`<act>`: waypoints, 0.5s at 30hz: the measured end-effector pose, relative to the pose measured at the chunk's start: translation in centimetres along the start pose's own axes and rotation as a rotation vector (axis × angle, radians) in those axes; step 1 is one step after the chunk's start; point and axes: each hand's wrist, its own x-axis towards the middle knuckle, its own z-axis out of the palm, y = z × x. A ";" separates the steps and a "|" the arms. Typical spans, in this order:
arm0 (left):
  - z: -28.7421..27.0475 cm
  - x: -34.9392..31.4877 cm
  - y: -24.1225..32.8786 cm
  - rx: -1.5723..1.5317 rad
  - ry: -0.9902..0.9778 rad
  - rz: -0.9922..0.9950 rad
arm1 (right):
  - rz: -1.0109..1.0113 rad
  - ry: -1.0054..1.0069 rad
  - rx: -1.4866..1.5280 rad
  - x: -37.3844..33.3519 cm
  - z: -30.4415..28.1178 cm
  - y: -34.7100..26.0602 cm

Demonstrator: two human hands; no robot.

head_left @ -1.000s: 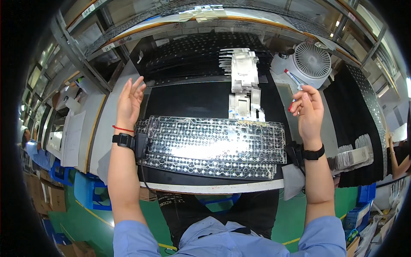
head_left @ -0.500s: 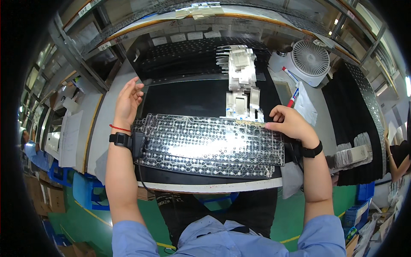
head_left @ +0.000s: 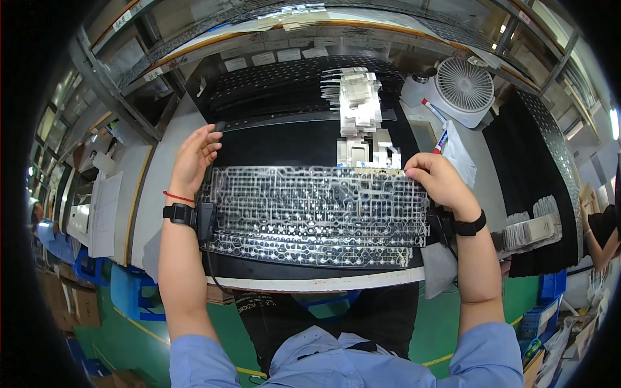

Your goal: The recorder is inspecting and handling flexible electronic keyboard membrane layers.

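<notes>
A clear flexible sheet with silvery circuit traces (head_left: pixel 317 197), like a keyboard membrane, spreads over the table in front of me. At least one similar sheet (head_left: pixel 310 251) lies under it, its near edge sticking out. My right hand (head_left: pixel 435 181) pinches the top sheet's far right corner between thumb and fingers. Beside the far left corner, my left hand (head_left: pixel 197 154) is raised with its fingers apart and holds nothing. Just beyond the sheet's far edge lies a long overlapping pile of flat silvery-white pieces (head_left: pixel 359 107).
A black mat (head_left: pixel 278 143) lies beneath the sheets. At the back right stand a white fan (head_left: pixel 464 87) and a red-capped marker (head_left: pixel 440 142). More pale pieces (head_left: pixel 533 227) are stacked on black material at right. A shelf (head_left: pixel 213 61) crosses the back; a co-worker's arm (head_left: pixel 601 242) shows far right.
The top sheet has shifted a little away from me and its far edge lies straighter, with my right hand still at its corner. My left hand has moved slightly right, still open.
</notes>
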 end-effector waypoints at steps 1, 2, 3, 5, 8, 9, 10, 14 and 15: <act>0.4 0.0 -0.1 0.031 0.017 -0.009 | -0.024 0.032 -0.006 0.0 0.0 0.0; 0.9 -0.2 0.0 0.064 0.037 -0.018 | -0.027 0.069 -0.009 0.1 0.0 0.0; 1.0 -0.3 0.2 0.052 -0.004 -0.047 | -0.031 0.106 -0.013 0.1 0.0 -0.1; 1.1 -0.6 0.6 0.027 -0.085 -0.105 | -0.032 0.159 0.002 0.2 0.1 0.1; 1.9 -0.8 0.2 0.017 -0.100 -0.060 | -0.007 0.192 0.051 0.5 0.1 1.2; 1.7 -0.8 0.1 0.030 -0.125 -0.052 | 0.000 0.194 0.055 0.6 0.1 1.2; 1.4 -0.8 -0.1 0.043 -0.150 -0.043 | 0.006 0.197 0.058 0.6 0.2 1.2; 1.1 -0.5 -0.1 0.095 -0.181 -0.005 | 0.018 0.235 0.183 0.8 0.1 1.7; 1.0 -0.5 0.0 0.103 -0.180 0.003 | 0.019 0.251 0.236 0.8 0.1 1.8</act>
